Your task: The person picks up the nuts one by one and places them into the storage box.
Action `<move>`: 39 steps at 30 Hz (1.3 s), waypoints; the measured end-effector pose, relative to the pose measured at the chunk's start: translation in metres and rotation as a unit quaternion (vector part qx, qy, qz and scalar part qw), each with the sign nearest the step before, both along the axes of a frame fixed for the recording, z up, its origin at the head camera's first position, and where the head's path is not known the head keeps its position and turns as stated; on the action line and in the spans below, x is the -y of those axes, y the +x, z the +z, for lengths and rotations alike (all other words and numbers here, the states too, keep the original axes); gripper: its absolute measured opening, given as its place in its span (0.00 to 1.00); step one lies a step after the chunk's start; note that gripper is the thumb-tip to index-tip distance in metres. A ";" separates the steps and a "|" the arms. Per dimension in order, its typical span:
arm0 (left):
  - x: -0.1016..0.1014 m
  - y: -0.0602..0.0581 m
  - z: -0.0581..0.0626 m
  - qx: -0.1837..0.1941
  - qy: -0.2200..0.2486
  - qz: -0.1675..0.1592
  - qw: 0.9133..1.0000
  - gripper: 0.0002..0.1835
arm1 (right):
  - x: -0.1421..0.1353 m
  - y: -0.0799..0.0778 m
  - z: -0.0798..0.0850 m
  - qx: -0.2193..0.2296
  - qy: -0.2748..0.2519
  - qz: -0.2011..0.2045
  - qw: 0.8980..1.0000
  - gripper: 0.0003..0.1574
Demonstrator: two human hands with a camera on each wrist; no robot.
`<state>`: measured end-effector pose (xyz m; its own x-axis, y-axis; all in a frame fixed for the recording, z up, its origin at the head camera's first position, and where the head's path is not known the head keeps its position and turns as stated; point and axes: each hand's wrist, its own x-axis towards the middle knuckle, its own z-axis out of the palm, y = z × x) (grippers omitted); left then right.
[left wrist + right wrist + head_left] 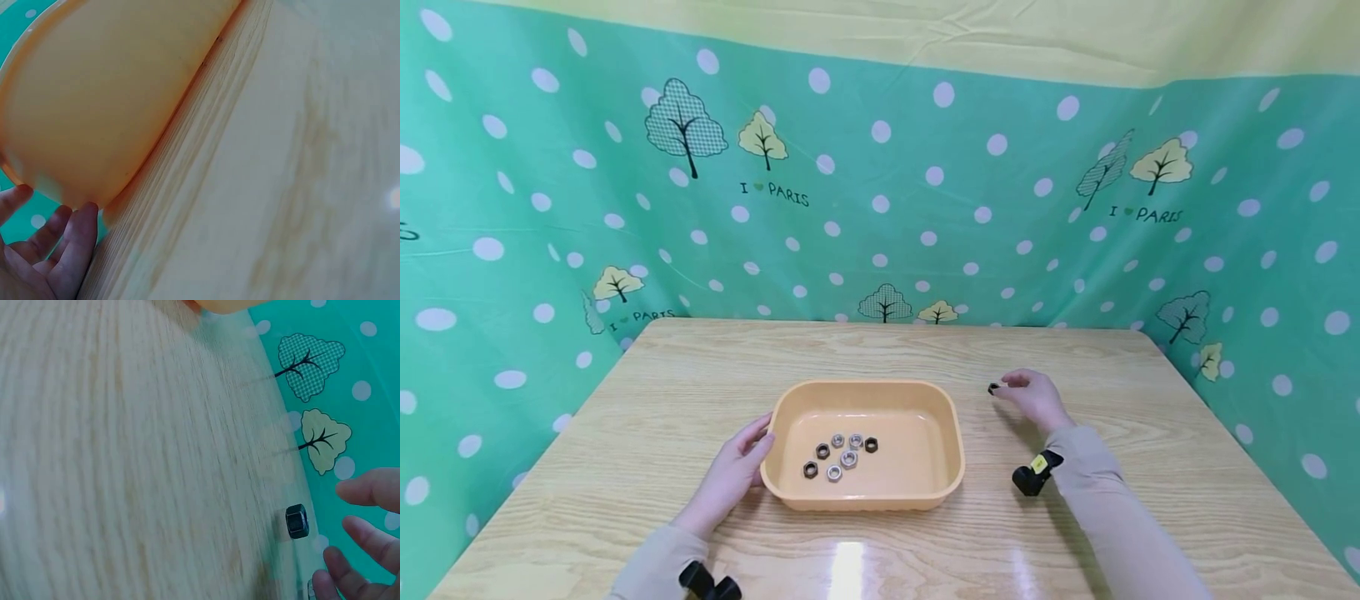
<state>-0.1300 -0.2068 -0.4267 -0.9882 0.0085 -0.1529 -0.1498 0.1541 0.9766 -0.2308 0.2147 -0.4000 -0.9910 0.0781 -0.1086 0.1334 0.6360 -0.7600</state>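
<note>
My left hand (730, 475) rests against the left end of a peach plastic tray (902, 504), its fingertips touching the outer wall, as the left wrist view also shows. Several hex nuts (848, 459), some silver and some black, lie loose in the tray's left half. To the right of the tray, my right hand (1033, 397) reaches over the table beside a black nut (993, 388). In the right wrist view this black nut (297, 521) stands apart from the spread fingers (369, 487). A small metallic piece (310, 589) is mostly hidden behind the lowest fingertip.
The light wooden table (715, 358) extends around the tray on all sides. Behind it hangs a green dotted curtain (880, 167) with tree prints. Both wrists carry small black cameras (1028, 477).
</note>
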 end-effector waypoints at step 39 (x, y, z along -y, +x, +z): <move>-0.001 0.001 0.000 -0.003 0.001 0.005 1.000 0.26 | 0.011 -0.007 -0.011 0.006 0.029 -0.048 0.998 0.26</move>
<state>-0.1294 -0.2054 -0.4263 -0.9890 -0.0001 -0.1478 -0.1462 0.1499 0.9778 -0.2378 0.2032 -0.4111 -0.9772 0.1799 -0.1129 0.2052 0.6625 -0.7204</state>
